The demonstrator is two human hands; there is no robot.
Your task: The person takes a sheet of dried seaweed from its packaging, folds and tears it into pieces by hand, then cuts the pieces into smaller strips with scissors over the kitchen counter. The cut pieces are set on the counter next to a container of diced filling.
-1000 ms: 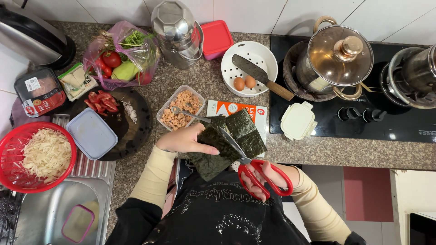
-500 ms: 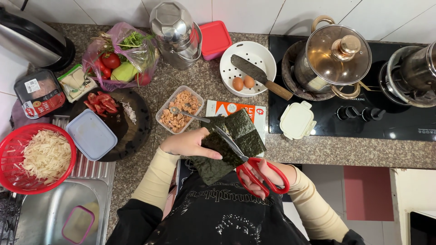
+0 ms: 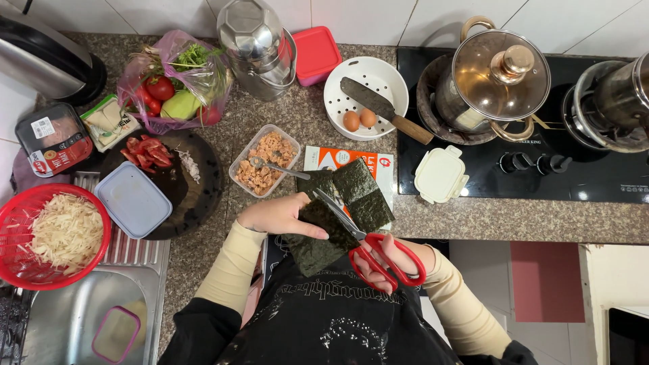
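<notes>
My left hand (image 3: 280,215) pinches a dark green seaweed sheet (image 3: 318,236) at its left edge, holding it over the counter's front edge. My right hand (image 3: 385,260) grips red-handled scissors (image 3: 368,243) whose blades lie across the sheet, pointing up and left. More seaweed sheets (image 3: 355,192) rest on an orange and white packet (image 3: 378,165) just behind. A clear container of chopped pinkish filling (image 3: 263,159) with a spoon (image 3: 277,167) stands beyond my left hand.
Dark round board (image 3: 196,182) with tomato slices and a lidded box, red basket (image 3: 13,223) of shredded food, sink (image 3: 61,324), bag of vegetables (image 3: 172,81), metal canister (image 3: 257,47), white colander (image 3: 368,74) with eggs and a knife, pots on the cooktop (image 3: 608,169), white lid (image 3: 439,174).
The scissors have worked a little further up and left across the seaweed sheet. My left hand keeps hold of the sheet's left edge.
</notes>
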